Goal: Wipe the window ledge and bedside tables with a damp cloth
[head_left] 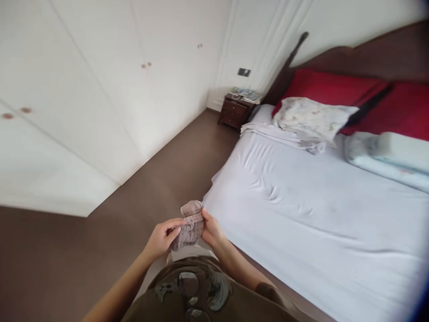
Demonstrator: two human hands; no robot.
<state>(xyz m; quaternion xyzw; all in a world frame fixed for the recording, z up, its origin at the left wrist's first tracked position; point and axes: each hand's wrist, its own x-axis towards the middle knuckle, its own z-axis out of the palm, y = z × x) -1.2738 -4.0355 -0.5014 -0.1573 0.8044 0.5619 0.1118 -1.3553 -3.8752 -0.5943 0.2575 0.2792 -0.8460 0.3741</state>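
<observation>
- White wardrobe doors point(73, 107) with small round knobs fill the far left, above a brown floor point(150, 156).
- Your left hand point(162, 239) holds the near side of the cloth, its fingers point(176, 226) pressed together and laid across the weave. I can't see your thumb clearly.
- The mauve-grey waffle-weave cloth point(191, 226) sits between your hands, just off the edge of the bed, bunched or part-folded rather than flat. It isn't lying anywhere yet.
- Your right hand point(211, 230) pinches the cloth's right edge between thumb and fingers point(205, 217).
- A dark wooden bedside cabinet point(234, 112) stands in the far corner, with papers on top.
- Folded pale linen point(278, 136) already lies stacked near the head of the bed, under a floral pillow point(311, 118).
- The pale sheet point(301, 214) covers the mattress, smooth but for a few creases.
- Red pillows point(368, 107) line the headboard, and a white contoured pillow point(385, 156) lies at far right, blurred.
</observation>
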